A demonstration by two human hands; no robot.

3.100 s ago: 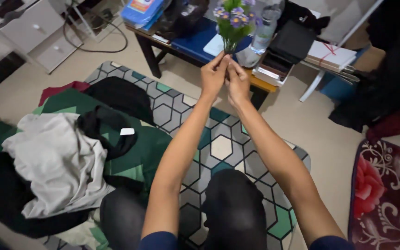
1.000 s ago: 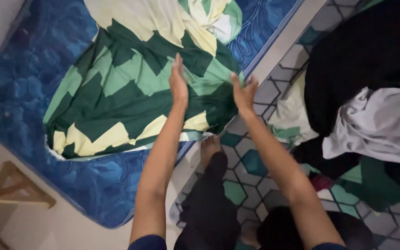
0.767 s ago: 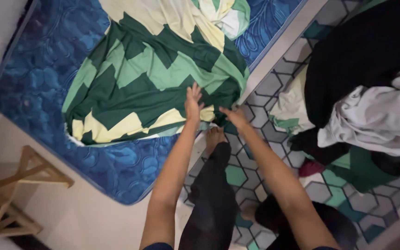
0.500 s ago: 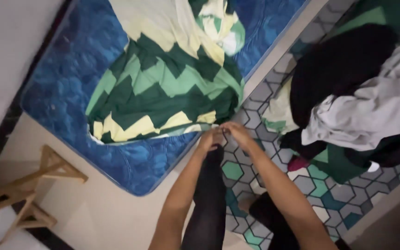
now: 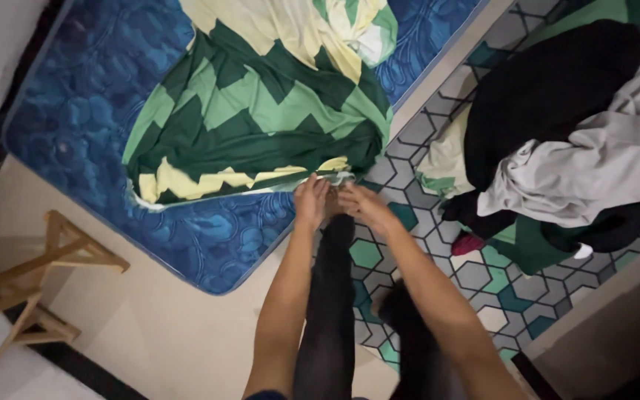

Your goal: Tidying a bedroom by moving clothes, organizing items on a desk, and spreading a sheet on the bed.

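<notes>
1. Both hands have drawn back from the middle of the green sheet (image 5: pixel 261 118) to its near edge, at the rim of the blue mattress (image 5: pixel 75 111).
2. Left hand (image 5: pixel 310 201): fingers curled on the sheet's hem, apparently pinching it.
3. Right hand (image 5: pixel 361 206): beside the left, at the same hem; grip cannot be told.
4. The sheet lies bunched on the mattress; the clothes pile (image 5: pixel 572 148) sits untouched on the patterned mat (image 5: pixel 498 274).

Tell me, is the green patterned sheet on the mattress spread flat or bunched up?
Bunched up: the green sheet lies creased, leaving blue mattress bare.
</notes>
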